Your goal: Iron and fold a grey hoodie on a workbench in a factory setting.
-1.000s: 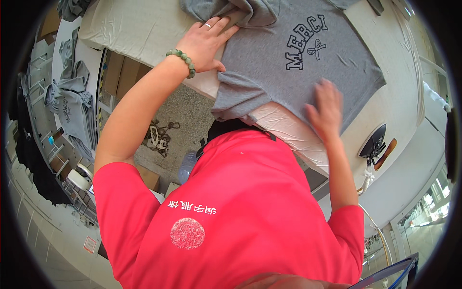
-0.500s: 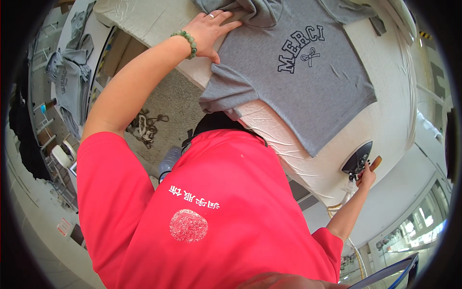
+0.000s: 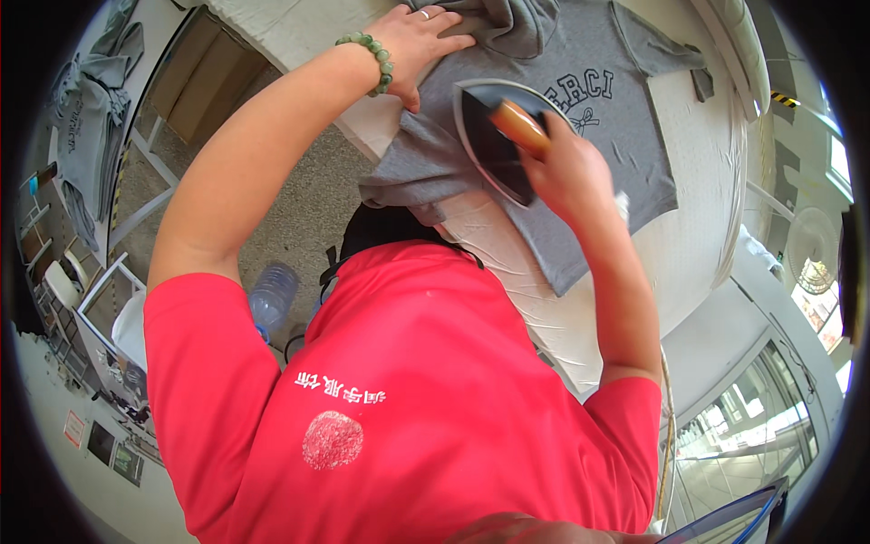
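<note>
A grey sweatshirt (image 3: 625, 168) with dark lettering and a bow print lies spread on the white-covered table (image 3: 675, 272). My left hand (image 3: 421, 50), with a ring and a green bead bracelet above it, rests with fingers spread on the shirt's edge near the hood and sleeve. In my right hand (image 3: 580, 172) is the wooden handle of a dark iron (image 3: 494, 127). The iron is over the sleeve side of the shirt's body and hides part of the lettering; whether its sole touches the cloth cannot be seen.
More grey garments (image 3: 86, 136) are piled on a surface at far left. Cardboard boxes (image 3: 199, 86) sit under the table. A large plastic bottle (image 3: 274, 295) stands on the floor by my body. A white fan (image 3: 813, 249) is at the right.
My right hand has lifted the iron from the table's right end and carried it left and farther away, over the shirt. My left hand keeps its place on the shirt's edge.
</note>
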Demonstrator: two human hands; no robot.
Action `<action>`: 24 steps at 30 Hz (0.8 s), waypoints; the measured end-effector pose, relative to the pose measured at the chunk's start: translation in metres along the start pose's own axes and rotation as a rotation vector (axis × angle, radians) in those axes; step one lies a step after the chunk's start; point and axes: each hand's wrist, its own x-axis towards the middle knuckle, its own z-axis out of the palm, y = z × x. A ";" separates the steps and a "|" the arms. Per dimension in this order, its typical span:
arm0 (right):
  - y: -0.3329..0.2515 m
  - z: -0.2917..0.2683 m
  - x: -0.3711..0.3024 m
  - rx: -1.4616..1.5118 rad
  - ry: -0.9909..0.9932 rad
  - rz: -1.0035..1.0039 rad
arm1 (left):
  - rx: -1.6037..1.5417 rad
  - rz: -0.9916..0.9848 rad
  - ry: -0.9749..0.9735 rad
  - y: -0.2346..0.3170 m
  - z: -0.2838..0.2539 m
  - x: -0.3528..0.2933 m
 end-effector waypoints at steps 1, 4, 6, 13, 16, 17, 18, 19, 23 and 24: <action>-0.020 0.002 0.014 -0.014 -0.005 -0.006 | -0.014 -0.005 0.006 -0.005 0.005 -0.001; -0.054 0.002 0.040 -0.041 -0.009 -0.098 | 0.025 0.062 0.205 -0.018 0.032 -0.002; -0.065 -0.003 0.050 -0.022 0.011 -0.074 | -0.047 0.010 0.352 -0.020 0.058 -0.011; -0.068 -0.007 0.069 0.089 0.053 0.030 | -0.836 -0.576 0.659 0.082 0.131 -0.101; -0.063 0.001 0.078 0.080 0.067 0.022 | -0.896 -0.581 0.613 0.102 0.157 -0.114; -0.061 -0.001 0.082 0.057 0.046 -0.050 | -0.855 -0.540 0.671 0.104 0.164 -0.119; -0.060 -0.003 0.086 0.034 0.025 -0.122 | -0.813 -0.498 0.727 0.106 0.170 -0.122; -0.061 -0.005 0.090 0.012 0.004 -0.193 | -0.811 -0.496 0.721 0.109 0.172 -0.127; -0.068 -0.021 0.098 -0.130 -0.164 -0.512 | -1.228 -0.666 0.626 0.123 0.179 -0.138; -0.068 -0.020 0.099 -0.126 -0.165 -0.507 | -1.319 -0.705 0.605 0.127 0.183 -0.138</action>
